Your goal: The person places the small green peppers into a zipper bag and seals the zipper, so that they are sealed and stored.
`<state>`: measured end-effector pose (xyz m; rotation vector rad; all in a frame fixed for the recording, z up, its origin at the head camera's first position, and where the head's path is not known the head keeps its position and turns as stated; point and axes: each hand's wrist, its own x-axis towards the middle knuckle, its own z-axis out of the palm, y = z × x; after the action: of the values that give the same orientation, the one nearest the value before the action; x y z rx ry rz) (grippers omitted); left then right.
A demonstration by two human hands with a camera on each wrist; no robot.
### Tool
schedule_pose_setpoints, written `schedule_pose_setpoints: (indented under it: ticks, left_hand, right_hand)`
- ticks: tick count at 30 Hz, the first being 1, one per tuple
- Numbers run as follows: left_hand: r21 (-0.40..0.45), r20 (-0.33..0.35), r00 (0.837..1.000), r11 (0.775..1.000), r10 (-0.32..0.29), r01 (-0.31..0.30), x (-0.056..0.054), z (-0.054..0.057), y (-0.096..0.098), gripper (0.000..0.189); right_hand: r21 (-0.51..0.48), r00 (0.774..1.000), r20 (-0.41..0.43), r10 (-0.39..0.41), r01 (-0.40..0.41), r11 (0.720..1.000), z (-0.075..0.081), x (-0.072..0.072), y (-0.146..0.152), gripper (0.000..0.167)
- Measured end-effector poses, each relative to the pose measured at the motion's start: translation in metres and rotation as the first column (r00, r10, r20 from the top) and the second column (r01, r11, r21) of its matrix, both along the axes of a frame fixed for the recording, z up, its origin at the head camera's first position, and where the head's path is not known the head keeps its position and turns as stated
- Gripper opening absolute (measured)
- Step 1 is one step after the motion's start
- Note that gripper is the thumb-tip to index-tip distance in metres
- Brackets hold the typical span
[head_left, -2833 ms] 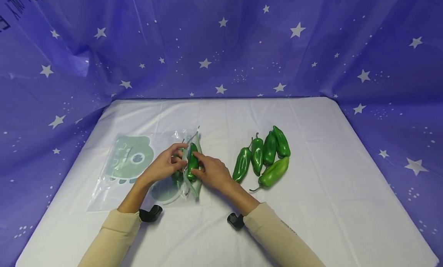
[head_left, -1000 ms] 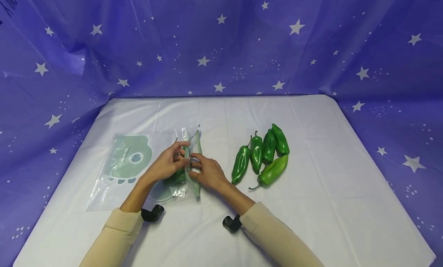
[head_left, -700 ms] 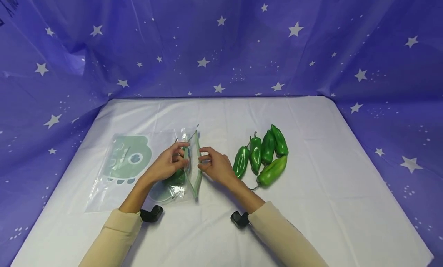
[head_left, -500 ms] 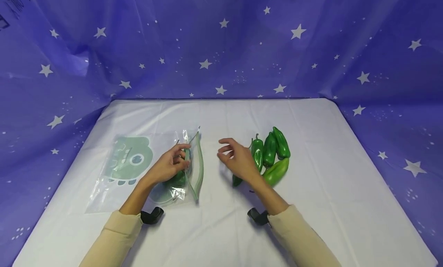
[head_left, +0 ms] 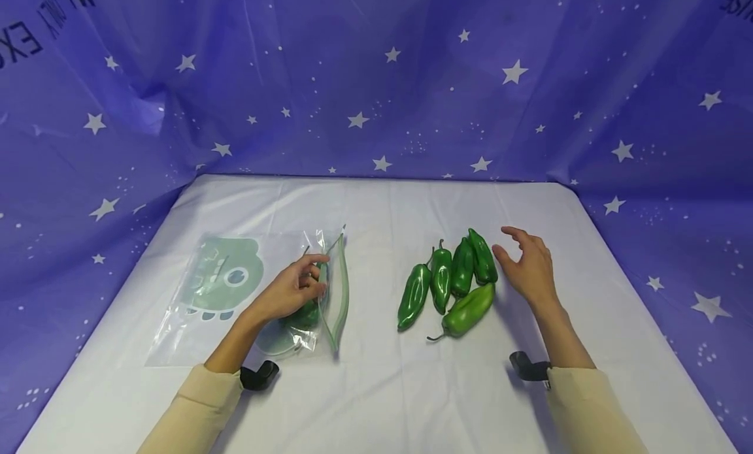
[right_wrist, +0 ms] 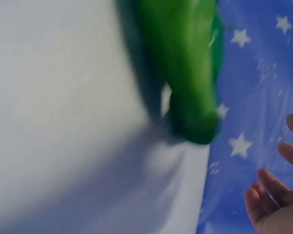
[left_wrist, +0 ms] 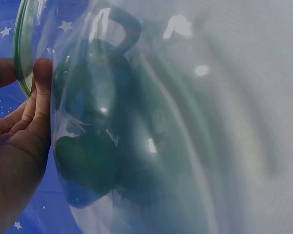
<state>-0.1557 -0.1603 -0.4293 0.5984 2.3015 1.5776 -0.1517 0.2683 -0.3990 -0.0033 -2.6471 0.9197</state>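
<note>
My left hand pinches the near side of the mouth of a clear zip bag printed with a green cartoon creature. Its green-edged opening gapes towards the right. Dark green peppers show blurred through the plastic in the left wrist view, partly hidden by my hand in the head view. My right hand is held just right of a group of peppers, fingers loosely bent and thumb apart, holding nothing. Closest to it are a dark green pepper and a lighter green pepper.
Further left in the group lie a glossy pepper, a slimmer pepper and a dark pepper. All rest on a white cloth-covered table. A purple starred sheet stands behind and along both sides.
My right hand has pushed a pepper into the bag, let it go, drawn back from the mouth and swung right past the loose peppers. My left hand keeps its pinch on the bag.
</note>
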Motion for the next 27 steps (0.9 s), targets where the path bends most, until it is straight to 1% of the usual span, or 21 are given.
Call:
schedule_pose_setpoints:
  ticks: [4,8,11,14,21,24,27]
  left_hand:
    - [-0.01,-0.006,1.0,1.0,-0.008,0.008,0.0,0.0,-0.001,0.052]
    - [-0.01,-0.004,1.0,1.0,-0.011,0.011,0.0,-0.001,-0.001,0.052]
    - [-0.014,-0.004,1.0,1.0,-0.011,0.011,0.0,0.0,-0.001,0.051]
    - [-0.021,-0.005,1.0,1.0,-0.011,0.011,0.001,0.0,-0.001,0.051]
    - [-0.011,-0.014,1.0,1.0,-0.02,0.019,0.002,0.0,-0.001,0.051]
    - [-0.015,-0.015,1.0,1.0,-0.019,0.019,0.002,0.0,-0.001,0.051]
    - [-0.015,-0.01,1.0,1.0,-0.023,0.023,0.001,-0.001,-0.001,0.051]
  right_hand:
    - [0.013,0.993,0.121,0.009,-0.011,1.0,-0.01,-0.001,0.015,0.049]
    - [-0.006,0.971,0.237,0.038,-0.038,0.999,-0.018,-0.005,0.02,0.054]
    - [-0.019,0.955,0.291,0.056,-0.052,0.998,-0.023,-0.008,0.02,0.055]
    - [-0.027,0.947,0.313,0.069,-0.064,0.998,-0.027,-0.011,0.019,0.055]
    - [-0.057,0.936,0.335,0.105,-0.091,0.994,-0.032,-0.015,0.021,0.053]
    - [-0.079,0.929,0.34,0.147,-0.128,0.989,-0.032,-0.017,0.022,0.051]
    - [-0.078,0.917,0.353,0.187,-0.17,0.982,-0.031,-0.017,0.023,0.05]
